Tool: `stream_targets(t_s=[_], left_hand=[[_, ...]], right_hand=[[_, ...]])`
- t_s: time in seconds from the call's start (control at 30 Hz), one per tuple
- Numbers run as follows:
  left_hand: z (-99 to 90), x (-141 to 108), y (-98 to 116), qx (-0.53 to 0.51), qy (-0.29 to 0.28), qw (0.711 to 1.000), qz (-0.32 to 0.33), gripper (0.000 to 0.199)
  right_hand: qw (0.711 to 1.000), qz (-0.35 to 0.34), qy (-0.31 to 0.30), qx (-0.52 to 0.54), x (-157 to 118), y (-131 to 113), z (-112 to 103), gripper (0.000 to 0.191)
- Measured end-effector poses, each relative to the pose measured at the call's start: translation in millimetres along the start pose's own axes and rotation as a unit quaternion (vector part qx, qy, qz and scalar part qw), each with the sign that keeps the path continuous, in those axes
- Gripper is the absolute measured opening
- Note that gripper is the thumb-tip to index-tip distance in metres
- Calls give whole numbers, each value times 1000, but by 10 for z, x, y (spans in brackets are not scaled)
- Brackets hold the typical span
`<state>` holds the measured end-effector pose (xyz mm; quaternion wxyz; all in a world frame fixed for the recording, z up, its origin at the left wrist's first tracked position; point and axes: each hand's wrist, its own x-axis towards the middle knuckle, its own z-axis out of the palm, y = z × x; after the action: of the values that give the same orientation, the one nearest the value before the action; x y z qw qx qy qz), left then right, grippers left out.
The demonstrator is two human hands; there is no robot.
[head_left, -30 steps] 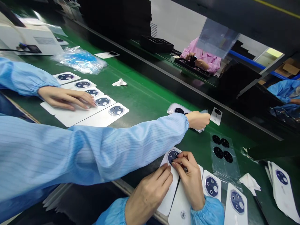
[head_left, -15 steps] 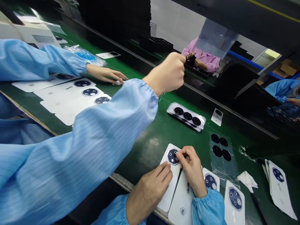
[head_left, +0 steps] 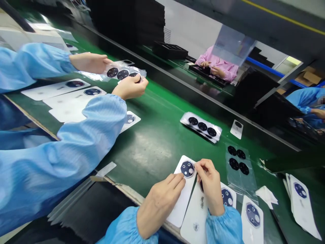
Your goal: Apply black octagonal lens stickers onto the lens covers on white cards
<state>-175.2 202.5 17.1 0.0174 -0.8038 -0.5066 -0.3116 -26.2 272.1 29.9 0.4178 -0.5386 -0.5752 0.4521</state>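
Note:
A white phone back panel (head_left: pixel 179 203) lies at the table's front edge, its dark blue camera disc (head_left: pixel 186 167) toward the far end. My left hand (head_left: pixel 160 200) rests on this panel, fingers extended and lying along its left side below the disc. Thumb and forefinger of my right hand (head_left: pixel 209 184) are pinched together at the disc's right edge; whatever is between them is too small to see. Under my right wrist lies another white panel (head_left: pixel 194 215), its camera area mostly covered by the hand.
To my left, a co-worker's hands (head_left: pixel 129 88) hold a clear strip with black discs. Ahead lie a stack of disc strips (head_left: pixel 200 127) and a clear sheet (head_left: pixel 238 179) with several discs. Rightward are a panel (head_left: pixel 253 217), a white cloth (head_left: pixel 267 196) and stacked panels (head_left: pixel 302 206).
My right fingertips have shifted slightly right, from over the disc to its edge. My left hand stays on the panel. The co-worker's arm has swung back left, now with a disc strip in hand.

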Motion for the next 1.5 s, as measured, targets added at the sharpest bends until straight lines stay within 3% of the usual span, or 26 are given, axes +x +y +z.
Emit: stream_targets(t_s=[0.17, 0.37, 0.7, 0.93, 1.23, 1.5], left_hand=[[-36, 177, -53, -15, -53, 998, -7, 27], [35, 369, -173, -39, -82, 994, 52, 21], [9, 275, -243, 113, -60, 982, 140, 32], [-67, 244, -237, 180, -65, 971, 145, 39], [-66, 192, -228, 197, -72, 967, 141, 41], [-10, 137, -263, 116, -55, 983, 128, 39]], right_hand=[[996, 58, 19, 62, -107, -94, -95, 32], [995, 44, 40, 75, -334, -143, -217, 41], [996, 53, 35, 65, -390, 80, -277, 37], [998, 39, 34, 46, -385, 98, -288, 36], [998, 41, 30, 41, -374, 82, -280, 35], [973, 131, -25, 190, -250, -34, -307, 29]])
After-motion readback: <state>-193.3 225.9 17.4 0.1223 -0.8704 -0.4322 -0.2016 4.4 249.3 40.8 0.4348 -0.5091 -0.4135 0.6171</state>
